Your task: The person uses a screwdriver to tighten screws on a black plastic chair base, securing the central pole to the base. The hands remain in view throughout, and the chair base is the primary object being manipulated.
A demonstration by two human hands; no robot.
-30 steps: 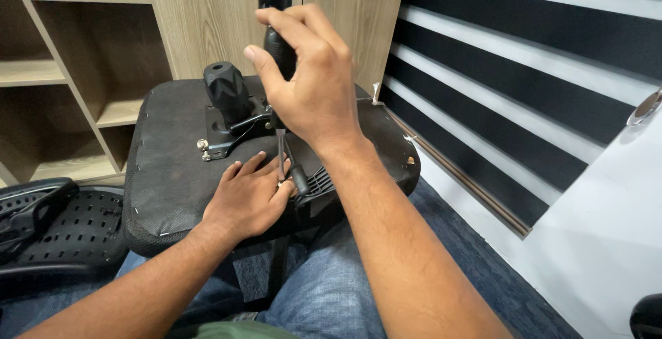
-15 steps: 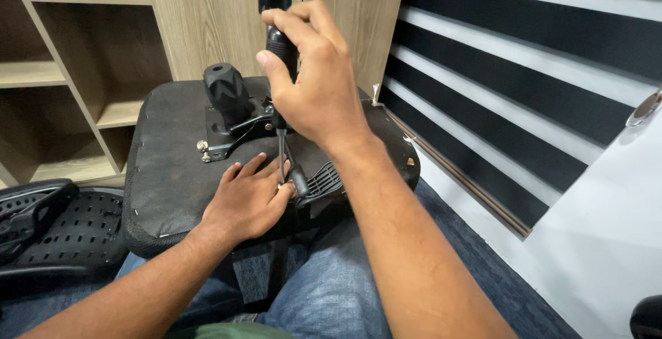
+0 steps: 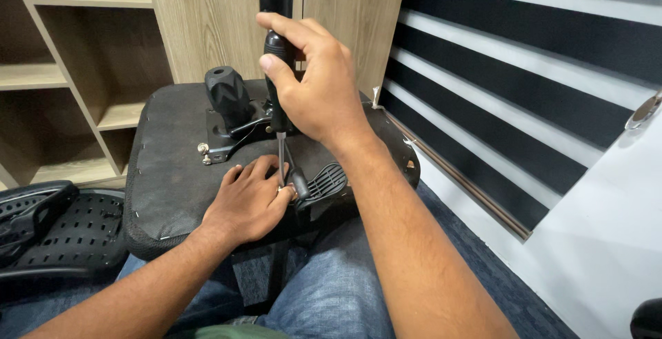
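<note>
left hand [image 3: 249, 201] lies flat on the upturned seat base [image 3: 172, 173] across the lap, fingers pinching at the screwdriver [image 3: 279, 97] tip. above, the right hand [image 3: 314, 84] is wrapped tight around the handle. if the tip skips off, the shaft could stab those fingers beside the lever [image 3: 321, 182].

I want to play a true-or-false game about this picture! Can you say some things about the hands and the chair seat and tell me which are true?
1. The right hand grips a screwdriver standing upright. True.
2. The left hand rests on the upturned chair seat, at the screwdriver's tip. True.
3. The seat lies on a table. False: it rests on the person's lap, on blue jeans.
4. The shelves behind are metal. False: they look wooden.
</note>
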